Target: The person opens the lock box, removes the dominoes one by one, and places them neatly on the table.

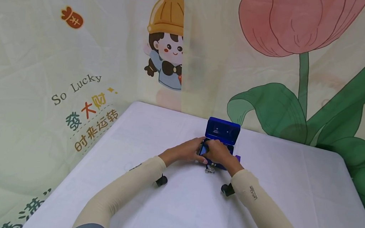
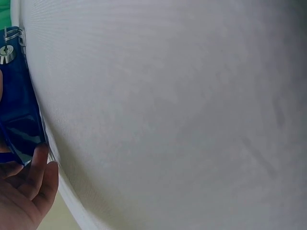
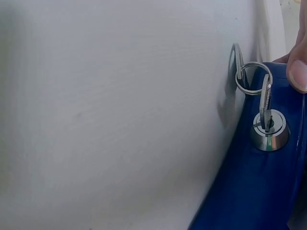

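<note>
A blue metal lockbox [image 1: 223,130] stands on the white table with its lid raised. Around its left front corner rests my left hand [image 1: 186,150], the thumb along the front and the fingers by the side; in the left wrist view the fingers [image 2: 36,179] hold the box's edge. My right hand [image 1: 220,152] reaches over the box's opening with bent fingers, and what lies under them is hidden. Close to the hands, a shiny pale-blue surface [image 1: 203,148] tilts at the left of the opening. In the front lock [image 3: 269,132] sits a key [image 3: 265,103], joined by a ring to another key [image 3: 237,60].
Just right of the box is a small purple thing [image 1: 238,158]. Behind the table [image 1: 278,200] hangs a printed curtain [image 1: 206,58]. A black camera [image 1: 162,180] hangs under the left wrist and another [image 1: 227,190] under the right.
</note>
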Motion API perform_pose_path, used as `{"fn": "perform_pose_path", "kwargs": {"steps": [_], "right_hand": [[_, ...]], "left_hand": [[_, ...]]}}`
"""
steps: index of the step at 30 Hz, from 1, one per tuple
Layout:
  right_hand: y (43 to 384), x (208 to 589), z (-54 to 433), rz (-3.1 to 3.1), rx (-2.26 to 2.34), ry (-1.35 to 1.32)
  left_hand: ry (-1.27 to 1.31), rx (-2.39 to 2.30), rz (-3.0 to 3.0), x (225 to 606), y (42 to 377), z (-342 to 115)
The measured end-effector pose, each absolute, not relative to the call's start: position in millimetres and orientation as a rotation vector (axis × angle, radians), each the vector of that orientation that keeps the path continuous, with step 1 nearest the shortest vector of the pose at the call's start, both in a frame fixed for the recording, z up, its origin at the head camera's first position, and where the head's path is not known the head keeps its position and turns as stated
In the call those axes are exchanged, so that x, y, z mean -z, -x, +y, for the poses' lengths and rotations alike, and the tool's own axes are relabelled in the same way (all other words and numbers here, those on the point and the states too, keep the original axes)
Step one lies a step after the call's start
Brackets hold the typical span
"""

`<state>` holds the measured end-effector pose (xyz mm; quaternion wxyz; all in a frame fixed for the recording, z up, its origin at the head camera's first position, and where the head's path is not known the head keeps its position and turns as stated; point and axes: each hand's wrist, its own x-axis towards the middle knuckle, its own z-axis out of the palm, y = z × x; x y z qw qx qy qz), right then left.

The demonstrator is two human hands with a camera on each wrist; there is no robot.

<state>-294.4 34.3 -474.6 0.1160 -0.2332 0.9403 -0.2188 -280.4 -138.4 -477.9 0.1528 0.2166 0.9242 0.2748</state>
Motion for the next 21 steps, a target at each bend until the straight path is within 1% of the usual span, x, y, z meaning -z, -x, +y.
{"fn": "perform_pose_path", "kwargs": {"steps": [21], "right_hand": [[298.7, 475.6, 34.8, 2.718, 0.618, 0.658]], "left_hand": [[-0.647, -0.804, 2.650, 478.7, 281.9, -136.7]]}}
